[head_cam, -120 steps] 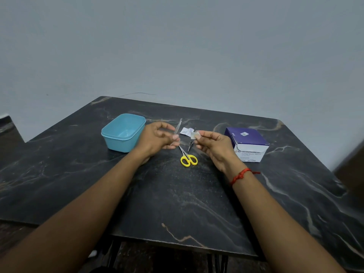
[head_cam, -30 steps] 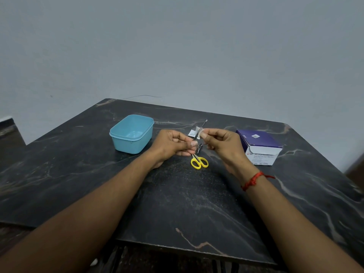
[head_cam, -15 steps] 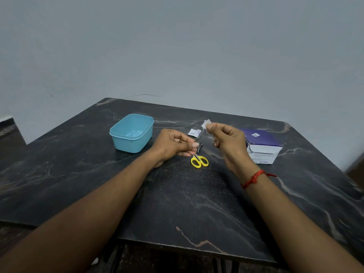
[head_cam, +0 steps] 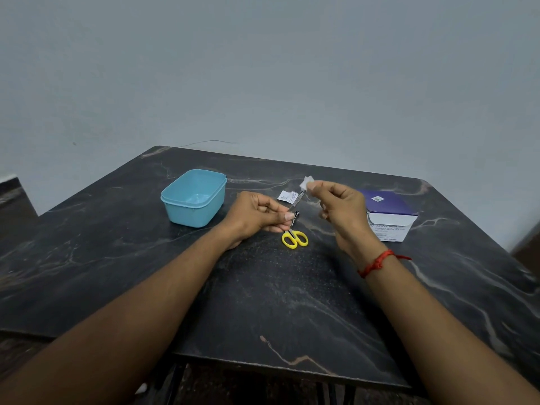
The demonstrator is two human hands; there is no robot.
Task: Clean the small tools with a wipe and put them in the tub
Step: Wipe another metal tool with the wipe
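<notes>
Left grip (head_cam: 257, 213) pinched slim metal tool (head_cam: 298, 199) over counter (head_cam: 263, 287) middle, tip angled toward far edge. Right grip (head_cam: 340, 211) pinched white wipe (head_cam: 306, 182) near tool tip. Yellow scissors (head_cam: 295, 238) lay beneath. Blue tub (head_cam: 190, 214) sat left of hands, alcohol-swab box (head_cam: 388, 220) near right edge.

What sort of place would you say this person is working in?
Probably a plain room at home rather than a workshop or clinic: a dark marble-patterned table before a bare grey wall, holding a blue plastic tub, yellow-handled scissors and a box of alcohol swabs.
</notes>
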